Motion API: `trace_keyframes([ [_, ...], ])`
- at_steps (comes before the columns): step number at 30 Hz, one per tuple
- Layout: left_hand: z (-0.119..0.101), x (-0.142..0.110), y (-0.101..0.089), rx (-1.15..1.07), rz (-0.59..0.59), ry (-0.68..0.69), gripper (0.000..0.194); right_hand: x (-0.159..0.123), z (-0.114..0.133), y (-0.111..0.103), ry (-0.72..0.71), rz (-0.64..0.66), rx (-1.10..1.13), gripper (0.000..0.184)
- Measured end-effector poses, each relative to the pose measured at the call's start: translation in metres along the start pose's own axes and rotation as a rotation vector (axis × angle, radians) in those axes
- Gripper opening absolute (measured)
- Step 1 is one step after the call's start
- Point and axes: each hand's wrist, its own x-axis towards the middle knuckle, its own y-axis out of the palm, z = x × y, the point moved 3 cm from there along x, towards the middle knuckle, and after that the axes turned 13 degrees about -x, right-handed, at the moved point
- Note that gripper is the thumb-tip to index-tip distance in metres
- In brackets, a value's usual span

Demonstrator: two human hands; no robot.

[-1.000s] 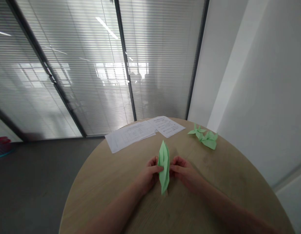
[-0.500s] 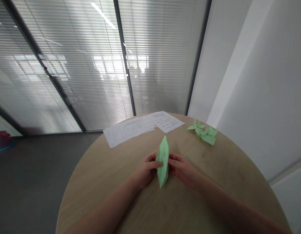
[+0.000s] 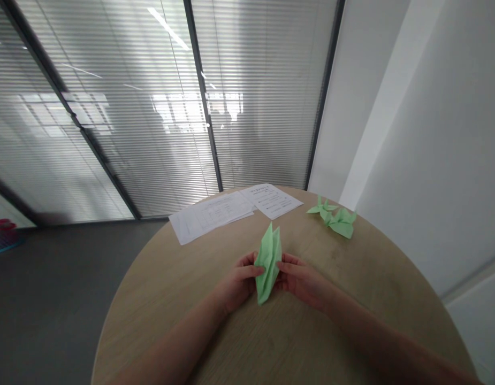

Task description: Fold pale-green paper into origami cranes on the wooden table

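green folded paper: pinched between left hand and right hand over desk; beyond: printed sheets, finished green figures (well apart).

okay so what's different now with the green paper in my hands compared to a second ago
The folded green paper has tilted to the right and its top has opened into two separate points; before, it stood as one narrow spike. The left hand and right hand keep pinching its sides. The printed sheets and finished green pieces stayed put.

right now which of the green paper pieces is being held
The long pointed green folded paper at the middle of the table, pinched between both hands. The other green paper pieces lie untouched at the far right edge.
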Motion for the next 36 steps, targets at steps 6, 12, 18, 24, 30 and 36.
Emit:
trace_keyframes([
  [6,-0.006,-0.001,0.002,-0.038,-0.122,-0.006,0.031,-0.001,0.0,-0.002,0.007,-0.013,0.011,0.037],
  [12,-0.013,0.001,0.0,0.022,-0.185,0.064,0.039,-0.002,0.003,-0.005,-0.003,-0.104,-0.02,0.032],
  [18,-0.024,-0.003,0.003,0.491,-0.343,0.415,0.025,-0.003,0.006,-0.009,-0.02,-0.106,-0.089,0.036],
  [24,-0.021,-0.013,0.024,0.828,-0.22,0.374,0.026,-0.004,0.01,-0.01,-0.037,-0.12,-0.139,0.035],
  [30,-0.014,-0.009,0.021,0.77,-0.285,0.254,0.028,-0.004,0.012,-0.01,-0.028,-0.152,-0.146,0.037],
  [36,-0.02,-0.009,0.018,0.571,-0.301,0.261,0.028,-0.006,0.014,-0.011,-0.032,-0.172,-0.106,0.038],
])
